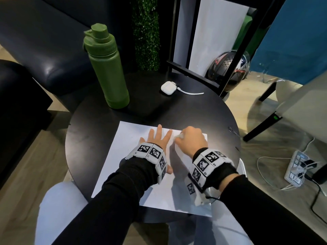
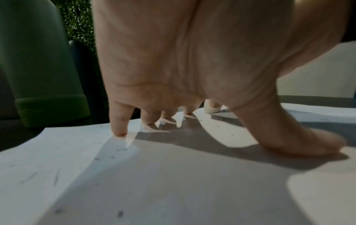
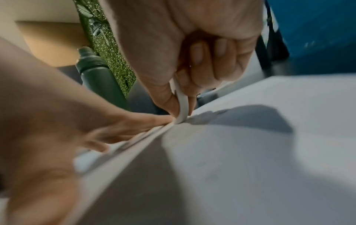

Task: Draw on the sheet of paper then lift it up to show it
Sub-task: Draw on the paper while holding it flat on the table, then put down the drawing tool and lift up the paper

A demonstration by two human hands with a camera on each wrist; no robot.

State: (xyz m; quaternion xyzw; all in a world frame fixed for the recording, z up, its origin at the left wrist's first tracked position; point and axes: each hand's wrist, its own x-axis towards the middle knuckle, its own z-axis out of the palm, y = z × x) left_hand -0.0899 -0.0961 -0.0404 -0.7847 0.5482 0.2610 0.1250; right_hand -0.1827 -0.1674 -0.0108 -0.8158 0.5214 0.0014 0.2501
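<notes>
A white sheet of paper [image 1: 123,156] lies on the round black table [image 1: 92,124]. My left hand [image 1: 157,138] rests flat on the sheet with its fingers spread, and the left wrist view shows the fingertips [image 2: 119,130] and thumb pressing the paper [image 2: 173,182]. My right hand [image 1: 191,138] pinches a white pen [image 1: 178,136] between thumb and fingers. The pen [image 3: 182,103] stands with its tip on the paper [image 3: 250,152], right beside a finger of the left hand [image 3: 77,121]. Small dark marks speckle the sheet in the left wrist view.
A tall green bottle [image 1: 108,68] stands at the table's back left. A white earbud case [image 1: 168,87] with a cable lies at the back. A dark sofa [image 1: 53,50] is on the left, a helmet [image 1: 226,68] behind, and a power strip [image 1: 297,167] lies on the floor to the right.
</notes>
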